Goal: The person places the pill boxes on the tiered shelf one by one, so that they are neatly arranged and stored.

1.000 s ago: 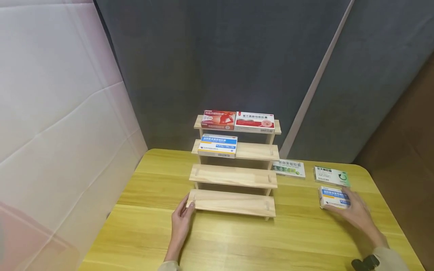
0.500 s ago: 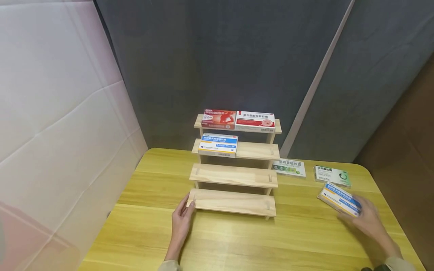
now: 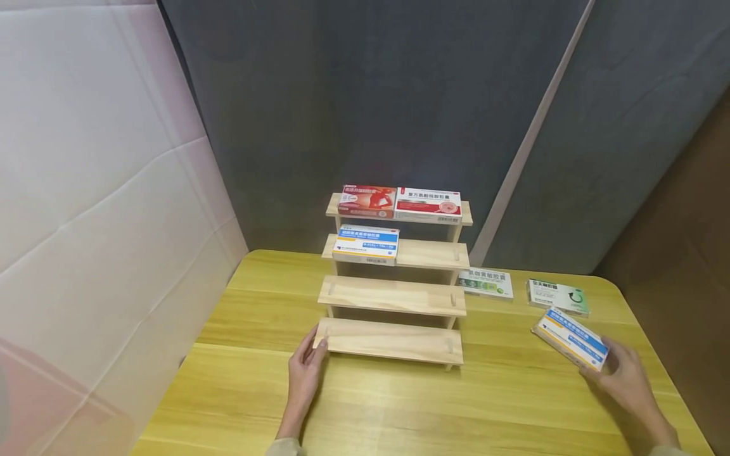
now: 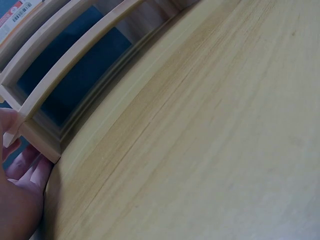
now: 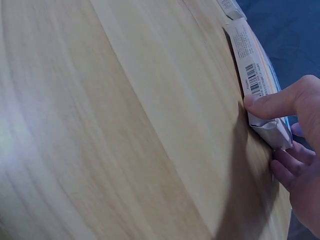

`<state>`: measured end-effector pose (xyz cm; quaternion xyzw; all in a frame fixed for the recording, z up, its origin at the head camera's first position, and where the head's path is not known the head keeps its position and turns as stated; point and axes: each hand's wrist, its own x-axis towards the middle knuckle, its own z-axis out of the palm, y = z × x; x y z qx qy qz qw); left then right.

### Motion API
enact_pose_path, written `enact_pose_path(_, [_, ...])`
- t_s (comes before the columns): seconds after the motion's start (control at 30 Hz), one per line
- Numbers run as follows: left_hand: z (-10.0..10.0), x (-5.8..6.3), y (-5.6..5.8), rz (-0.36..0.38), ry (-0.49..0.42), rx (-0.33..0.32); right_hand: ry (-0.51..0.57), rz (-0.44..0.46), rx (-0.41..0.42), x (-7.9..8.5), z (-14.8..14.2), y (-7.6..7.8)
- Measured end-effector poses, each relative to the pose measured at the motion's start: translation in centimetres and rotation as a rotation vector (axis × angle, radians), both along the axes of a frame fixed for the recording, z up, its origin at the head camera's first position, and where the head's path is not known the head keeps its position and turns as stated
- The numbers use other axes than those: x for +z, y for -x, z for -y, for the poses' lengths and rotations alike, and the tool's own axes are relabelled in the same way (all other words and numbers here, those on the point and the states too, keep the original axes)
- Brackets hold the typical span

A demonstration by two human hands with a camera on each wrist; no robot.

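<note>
At the right of the head view my right hand [image 3: 626, 377] grips the near end of a blue and white medicine box [image 3: 572, 337], turned at a slant. In the right wrist view the thumb presses the barcode side of that medicine box [image 5: 255, 70], with the other fingers around its end. My left hand [image 3: 305, 370] holds the left end of the lowest step of a wooden stepped rack [image 3: 390, 341], thumb on top. The left wrist view shows the left hand [image 4: 22, 185] at the rack's corner, fingers behind the end support.
On the rack's top step lie a red medicine box [image 3: 367, 201] and a white and red box [image 3: 429, 205]. A matching blue and white box [image 3: 366, 244] lies one step down. Two green and white boxes, one nearer the rack [image 3: 486, 284], one farther right [image 3: 557, 297], lie on the table.
The right hand has moved right and toward the front, and the blue and white medicine box has turned from straight to slanted. The left hand and the rack have stayed put.
</note>
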<state>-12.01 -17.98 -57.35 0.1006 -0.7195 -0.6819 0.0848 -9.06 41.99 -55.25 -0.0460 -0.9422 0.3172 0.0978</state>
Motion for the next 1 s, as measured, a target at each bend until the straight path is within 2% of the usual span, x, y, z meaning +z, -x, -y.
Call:
enact_pose_path(0.2, [-0.1,0.0,0.0,0.008,0.002,0.001,0.031,0.051,-0.023,-0.1,0.2,-0.4])
enact_pose_path(0.3, [-0.1,0.0,-0.1,0.012,-0.002,-0.003,0.082,0.090,-0.046,-0.2,0.4,-1.0])
enact_pose_path(0.5, [-0.2,0.2,-0.1,0.007,-0.006,-0.005,0.180,0.116,-0.149,-0.3,1.4,-1.9])
enact_pose_path(0.73, [-0.3,0.3,-0.1,-0.013,-0.008,0.001,0.308,0.057,-0.274,-0.4,2.8,-2.0])
enact_pose_path(1.0, [-0.1,0.0,0.1,-0.027,-0.003,0.015,0.347,0.068,-0.275,0.3,4.2,-1.7])
